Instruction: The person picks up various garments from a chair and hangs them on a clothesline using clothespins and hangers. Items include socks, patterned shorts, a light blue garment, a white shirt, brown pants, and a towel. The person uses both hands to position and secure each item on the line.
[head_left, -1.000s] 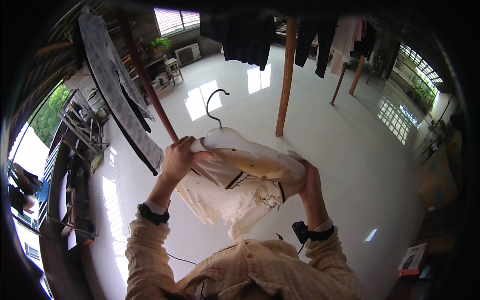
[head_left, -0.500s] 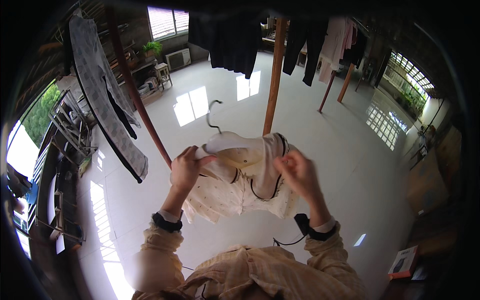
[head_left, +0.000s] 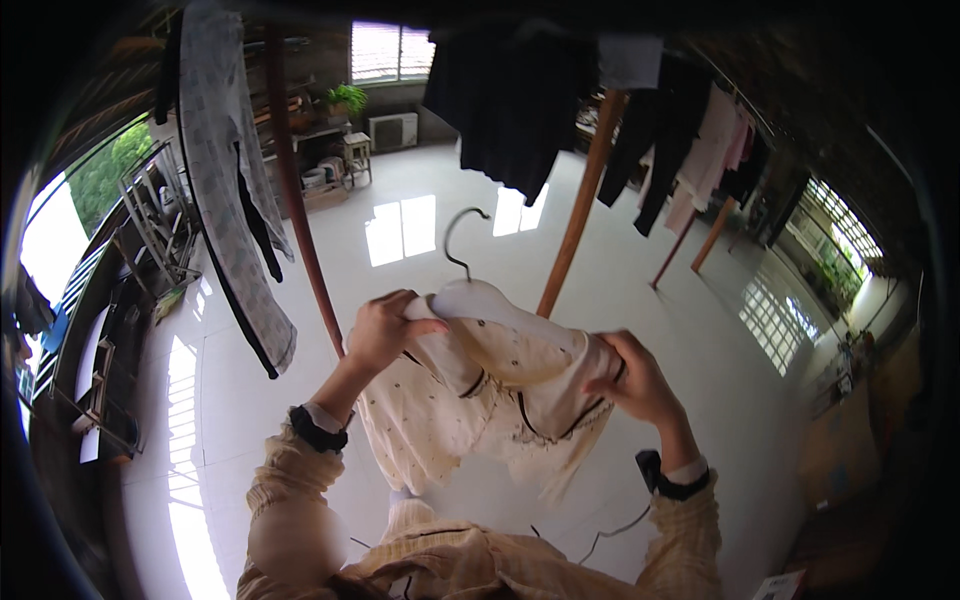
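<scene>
A cream blouse (head_left: 425, 415) with small dark dots and dark trim hangs in front of me on a white hanger (head_left: 478, 300). The hanger's dark metal hook points up and away from me. My left hand (head_left: 380, 332) is closed around the hanger's left shoulder, its thumb lying over the top. Fingers and thumb of my right hand (head_left: 645, 380) pinch the blouse at its right shoulder, where the hanger's end lies under the cloth. Between my hands the neckline gapes, showing the dotted inside.
Patterned grey trousers (head_left: 222, 170) hang at the left beside a reddish pole (head_left: 290, 170). A black garment (head_left: 510, 110) hangs ahead, near a wooden post (head_left: 580, 210). Dark trousers (head_left: 655, 140) and pink clothes (head_left: 712, 150) hang farther right. A cardboard sheet (head_left: 840, 450) stands at right.
My right hand has moved outward and down, now gripping the blouse's right shoulder. The blouse's right side is spread wider over the hanger. My left hand keeps its hold. The view has shifted.
</scene>
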